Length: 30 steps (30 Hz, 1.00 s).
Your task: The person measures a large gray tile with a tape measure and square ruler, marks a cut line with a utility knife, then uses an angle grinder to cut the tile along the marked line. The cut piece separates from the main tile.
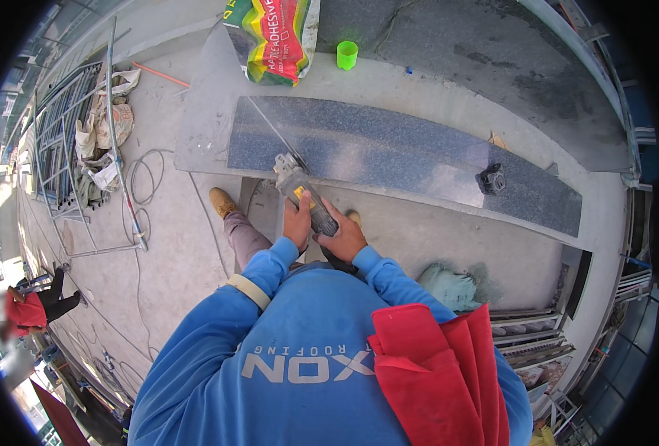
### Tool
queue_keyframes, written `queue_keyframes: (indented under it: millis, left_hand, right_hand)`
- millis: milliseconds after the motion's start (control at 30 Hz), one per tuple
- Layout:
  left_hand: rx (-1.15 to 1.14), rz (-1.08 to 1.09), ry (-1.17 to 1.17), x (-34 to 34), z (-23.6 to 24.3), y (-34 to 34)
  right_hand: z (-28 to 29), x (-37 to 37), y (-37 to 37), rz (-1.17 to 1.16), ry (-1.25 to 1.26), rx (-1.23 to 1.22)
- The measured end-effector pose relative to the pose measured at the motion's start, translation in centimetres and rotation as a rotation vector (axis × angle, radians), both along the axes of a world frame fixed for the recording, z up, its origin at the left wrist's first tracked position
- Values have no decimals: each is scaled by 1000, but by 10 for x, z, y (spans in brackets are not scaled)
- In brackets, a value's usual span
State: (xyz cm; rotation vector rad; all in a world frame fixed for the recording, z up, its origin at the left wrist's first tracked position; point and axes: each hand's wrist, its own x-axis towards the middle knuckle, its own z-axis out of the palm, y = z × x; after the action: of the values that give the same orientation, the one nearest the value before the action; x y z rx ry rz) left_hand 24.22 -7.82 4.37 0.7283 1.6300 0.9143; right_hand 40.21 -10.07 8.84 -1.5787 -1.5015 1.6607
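Note:
Both my hands are on an angle grinder (294, 178), grey and black with a yellow label. My left hand (297, 224) grips its body from the left side. Around its dark rear end, my right hand (345, 236) is closed. The grinder's head lies over the near edge of a speckled dark stone slab (396, 141), toward the slab's left end; I cannot tell whether it touches. A thin straight rod or bar (274, 130) lies slantwise across the slab, its near end by the grinder head. The grinder's disc is not clearly visible.
A black boxy item (491, 178) sits on the slab's right part. Beyond the slab are a bright green cup (346, 56) and a red, yellow and green bag (271, 41). Metal frames (66, 141) and a looped cable (147, 178) lie left. A person in red (26, 312) is far left.

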Motion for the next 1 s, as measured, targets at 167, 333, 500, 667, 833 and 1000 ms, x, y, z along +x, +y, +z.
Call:
queue_keyframes:
  millis: [167,333,500,667,833,1000]
  left_hand:
    - [-8,3,-21,4,-3,-4]
    - [10,9,-13,10,-6,-12]
    - [65,27,-120,17,-11,-19]
    - [94,20,-128,20,-20,-24]
    - [88,33,-159,23,-25,-28]
    - [75,36,-143,26,-25,-34]
  right_hand:
    - [-6,5,-6,-6,-20,22]
    - [-8,11,-15,-13,-24,27]
    - [-12,15,-22,-42,5,68]
    - [-17,20,-28,-36,-16,67]
    - [-17,22,-30,-38,-15,-9]
    - [-12,25,-35,-38,-27,56]
